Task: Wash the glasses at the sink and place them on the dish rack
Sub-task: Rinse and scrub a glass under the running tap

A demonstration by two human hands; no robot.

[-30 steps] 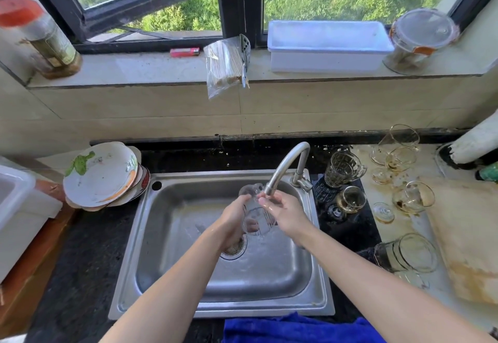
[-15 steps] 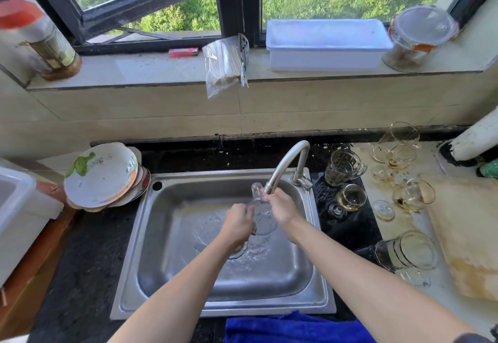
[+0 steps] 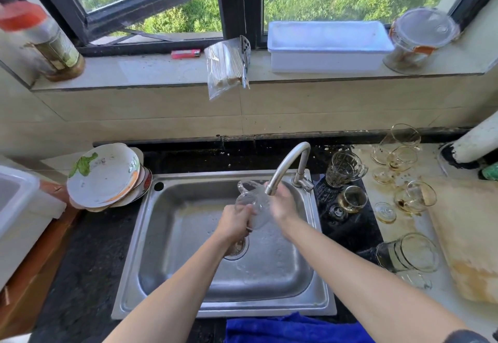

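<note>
A clear glass mug (image 3: 253, 202) is held over the steel sink (image 3: 188, 275), just under the spout of the curved tap (image 3: 285, 164). My left hand (image 3: 234, 222) grips its lower end from the left. My right hand (image 3: 281, 204) is on its right side, blurred, with fingers against or inside the glass. Several dirty glasses (image 3: 353, 198) stand or lie on the counter to the right of the sink, among them a patterned mug (image 3: 342, 167) and a larger glass (image 3: 409, 252) on its side.
Stacked dirty plates (image 3: 103, 174) sit left of the sink. A white tub (image 3: 18, 208) is at the far left. A stained cutting board (image 3: 469, 235) lies at the right. A blue cloth (image 3: 291, 329) hangs at the front edge. The sill holds a white tray (image 3: 326, 46).
The glass mug has turned and lifted slightly under the tap. My left hand has shifted to its lower end, and my right hand keeps rubbing its side.
</note>
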